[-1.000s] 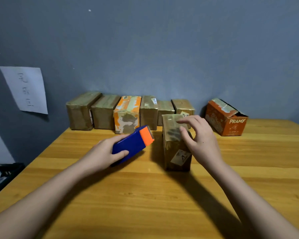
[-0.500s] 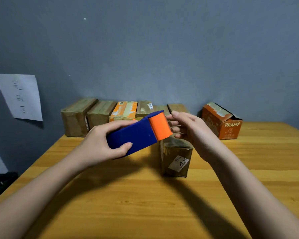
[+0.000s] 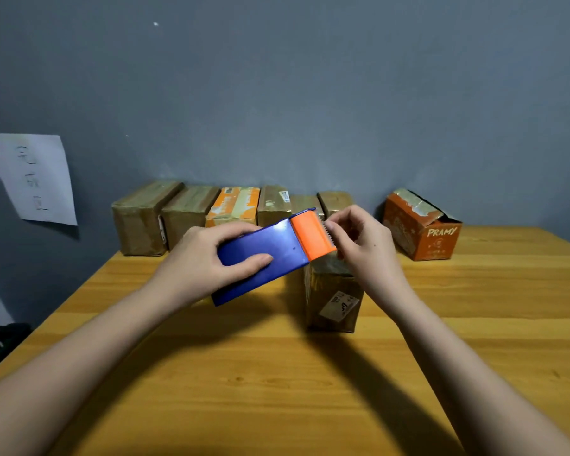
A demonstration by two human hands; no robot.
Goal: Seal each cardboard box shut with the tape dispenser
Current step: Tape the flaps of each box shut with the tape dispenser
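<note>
Gripping the light, rigid tape dispenser (image 3: 270, 258) by its blue body just above the brown box (image 3: 333, 297), the left hand (image 3: 198, 261) steadies it while the right hand (image 3: 362, 241) pinches at its serrated orange end, where thin tape likely clings.

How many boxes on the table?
8: six in a row along the wall, an orange box far right, one box near the hands. More may hide behind them.

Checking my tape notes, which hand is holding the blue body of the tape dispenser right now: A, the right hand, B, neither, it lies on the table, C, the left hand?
C: the left hand grips the tape dispenser by its blue body, held above the table.
</note>
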